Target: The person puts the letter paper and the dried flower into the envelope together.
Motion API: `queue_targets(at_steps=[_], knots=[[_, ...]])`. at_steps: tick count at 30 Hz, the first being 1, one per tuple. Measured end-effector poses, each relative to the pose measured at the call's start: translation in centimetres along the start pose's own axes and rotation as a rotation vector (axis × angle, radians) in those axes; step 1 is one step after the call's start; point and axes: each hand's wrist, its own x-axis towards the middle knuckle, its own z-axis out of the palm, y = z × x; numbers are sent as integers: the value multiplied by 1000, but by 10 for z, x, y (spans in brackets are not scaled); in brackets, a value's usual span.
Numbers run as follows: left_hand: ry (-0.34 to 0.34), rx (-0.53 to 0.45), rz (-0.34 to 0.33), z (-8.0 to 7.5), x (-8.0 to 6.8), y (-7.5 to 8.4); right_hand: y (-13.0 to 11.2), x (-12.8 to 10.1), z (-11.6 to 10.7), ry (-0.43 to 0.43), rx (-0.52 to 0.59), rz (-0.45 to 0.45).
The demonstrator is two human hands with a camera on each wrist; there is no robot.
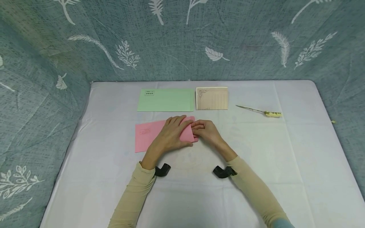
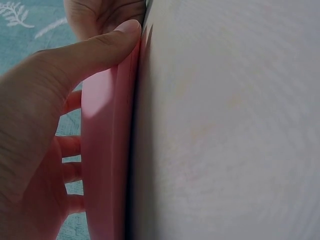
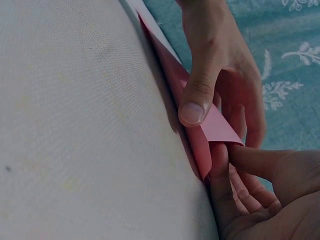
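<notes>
A pink envelope (image 1: 154, 131) with printed marks near its left end lies on the white-covered table. My left hand (image 1: 172, 134) grips it across its width near the right end, thumb at the near edge and fingertips at the far edge. Between them the paper bows upward, so the mouth gapes in the right wrist view. At that mouth, my right hand (image 1: 209, 133) has its fingers bent, with thumb and forefinger tips (image 3: 218, 155) tucked under the lifted upper layer. The paper partly hides those tips.
Behind the pink envelope lies a green envelope (image 1: 165, 100), and beside it a small stack of beige lined cards (image 1: 212, 98). Farther right is a stem with a yellow flower head (image 1: 272, 114). A leaf-patterned blue-green cloth (image 1: 176, 41) hangs behind the table.
</notes>
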Motion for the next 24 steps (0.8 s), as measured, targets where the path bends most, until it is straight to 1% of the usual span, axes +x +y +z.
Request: queue_targets(at_steps=[8, 11, 19, 24], knots=[[-12, 3, -11, 0, 0, 2, 1, -3, -8, -33, 136, 10], [-21, 2, -21, 1, 0, 2, 1, -4, -14, -34, 165, 8], [-41, -22, -38, 2, 1, 3, 1, -2, -27, -15, 206, 1], [-58, -29, -48, 2, 2, 3, -1, 1, -33, -6, 204, -1]])
